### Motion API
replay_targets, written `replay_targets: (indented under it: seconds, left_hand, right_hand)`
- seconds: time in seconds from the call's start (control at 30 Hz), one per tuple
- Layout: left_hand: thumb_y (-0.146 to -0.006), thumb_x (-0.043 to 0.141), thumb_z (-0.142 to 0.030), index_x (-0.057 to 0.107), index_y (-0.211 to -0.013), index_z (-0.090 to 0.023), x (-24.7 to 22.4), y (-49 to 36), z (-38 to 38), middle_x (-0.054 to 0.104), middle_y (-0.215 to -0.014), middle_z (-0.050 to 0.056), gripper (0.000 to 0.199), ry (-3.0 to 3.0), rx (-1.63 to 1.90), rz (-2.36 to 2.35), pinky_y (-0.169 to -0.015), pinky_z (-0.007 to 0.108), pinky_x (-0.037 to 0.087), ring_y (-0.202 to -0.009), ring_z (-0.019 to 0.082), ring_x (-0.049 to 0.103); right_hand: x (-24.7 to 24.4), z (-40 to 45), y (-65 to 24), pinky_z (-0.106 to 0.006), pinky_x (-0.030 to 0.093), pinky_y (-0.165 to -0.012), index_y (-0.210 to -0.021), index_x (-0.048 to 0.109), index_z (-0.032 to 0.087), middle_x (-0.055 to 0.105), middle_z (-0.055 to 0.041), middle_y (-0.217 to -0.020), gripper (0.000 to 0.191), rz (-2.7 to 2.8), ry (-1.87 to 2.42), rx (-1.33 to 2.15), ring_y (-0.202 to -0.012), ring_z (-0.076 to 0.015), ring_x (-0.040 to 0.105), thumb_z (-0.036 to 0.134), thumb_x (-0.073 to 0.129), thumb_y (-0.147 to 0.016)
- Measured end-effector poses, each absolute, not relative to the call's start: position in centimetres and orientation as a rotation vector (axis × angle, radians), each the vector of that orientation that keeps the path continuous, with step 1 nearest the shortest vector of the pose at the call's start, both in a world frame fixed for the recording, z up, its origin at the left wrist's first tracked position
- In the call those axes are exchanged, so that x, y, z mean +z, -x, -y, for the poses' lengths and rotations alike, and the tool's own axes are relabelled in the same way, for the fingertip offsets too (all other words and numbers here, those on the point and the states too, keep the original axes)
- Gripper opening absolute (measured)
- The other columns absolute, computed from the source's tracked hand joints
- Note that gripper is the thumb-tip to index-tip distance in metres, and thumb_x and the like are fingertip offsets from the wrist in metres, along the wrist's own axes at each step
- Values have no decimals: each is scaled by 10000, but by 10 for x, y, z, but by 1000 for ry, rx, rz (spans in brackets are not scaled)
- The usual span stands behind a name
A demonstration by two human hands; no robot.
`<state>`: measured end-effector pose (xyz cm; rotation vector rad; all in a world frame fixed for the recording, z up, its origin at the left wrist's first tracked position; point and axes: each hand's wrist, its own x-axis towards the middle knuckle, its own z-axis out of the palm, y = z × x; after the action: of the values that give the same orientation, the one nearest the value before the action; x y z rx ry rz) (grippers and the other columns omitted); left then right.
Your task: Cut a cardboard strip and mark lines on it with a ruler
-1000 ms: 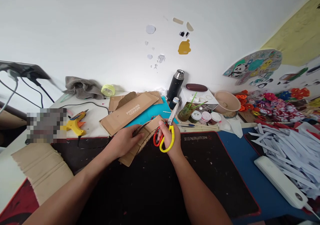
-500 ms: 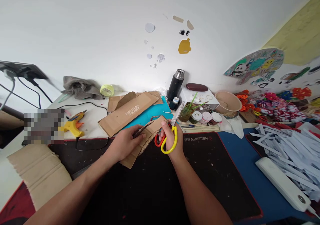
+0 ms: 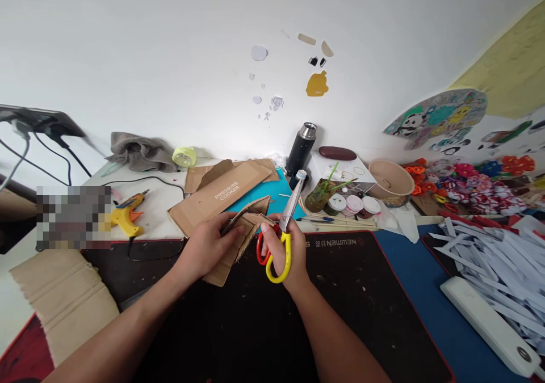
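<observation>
White wall (image 3: pixel 170 59) (yellow patch (image 3: pixel 506 68), right).

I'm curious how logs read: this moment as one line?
left hand: holds cardboard | right hand: holds scissors, pinches cardboard | nearby: glue gun

I note scissors (image 3: pixel 284 222): one loop yellow, other red, blades silver. My cardboard (image 3: pixel 223 264): plain brown. Box panel (image 3: pixel 213 200): brown, white lettering. Sheet (image 3: pixel 251 194): turquoise. Mat (image 3: pixel 340 292): black, pale specks, red edging. Glue gun (image 3: pixel 126 217): yellow, orange trigger. Flask (image 3: pixel 300 152): black, silver top. Cloth (image 3: pixel 140 151): grey. Paper strips (image 3: pixel 502 264): white. Wall cutout (image 3: pixel 317 85): mustard.
</observation>
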<state>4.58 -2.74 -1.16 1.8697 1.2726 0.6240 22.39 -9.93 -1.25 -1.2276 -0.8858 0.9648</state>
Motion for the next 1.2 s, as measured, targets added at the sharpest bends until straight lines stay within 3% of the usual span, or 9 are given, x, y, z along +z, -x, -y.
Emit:
replay_targets:
  seconds: [0.27, 0.5, 0.7, 0.93, 1.2]
  left_hand:
    - [-922, 590, -702, 773, -1256, -241, -8, -46, 32, 845, -1172, 59, 598, -1869, 591, -1249, -916, 396, 546, -1048, 323, 760]
    - [-882, 579, -746, 776, -1244, -230, -4, -50, 37, 840, -1072, 62, 659, -1870, 526, -1260, -850, 401, 542, -929, 316, 738]
    - [-881, 598, -740, 784, -1188, -235, 3, -51, 38, 832, -1010, 44, 620, -1836, 481, -1184, -878, 400, 554, -889, 299, 714]
    - [-863, 614, -794, 771, -1110, -234, 0, -50, 35, 810, -934, 24, 632, -1792, 475, -1187, -788, 365, 545, -850, 276, 697]
    - [-871, 644, -792, 757, -1130, -242, -5, -46, 31, 835, -1070, 40, 619, -1706, 525, -1147, -907, 411, 561, -1010, 324, 735]
  right_hand:
    - [-13, 96, -230, -229, 470, -423, -1033, 622, 227, 583, 87, -491, 470, 793, 1240, 935, -403, -137, 556, 624, 828, -888]
    - [-17, 87, -238, -223, 464, -395, -947, 562, 243, 559, 101, -482, 475, 744, 1216, 905, -369, -121, 521, 641, 816, -895]
    - [-18, 85, -239, -216, 466, -393, -955, 575, 242, 572, 98, -503, 485, 712, 1214, 946, -383, -121, 541, 646, 831, -873]
    - [-23, 83, -243, -200, 444, -384, -1006, 623, 231, 583, 95, -528, 520, 721, 1174, 992, -393, -117, 561, 685, 836, -869]
    - [-25, 84, -241, -217, 463, -378, -1126, 644, 225, 584, 99, -527, 582, 729, 1152, 1011, -388, -130, 554, 708, 833, -864]
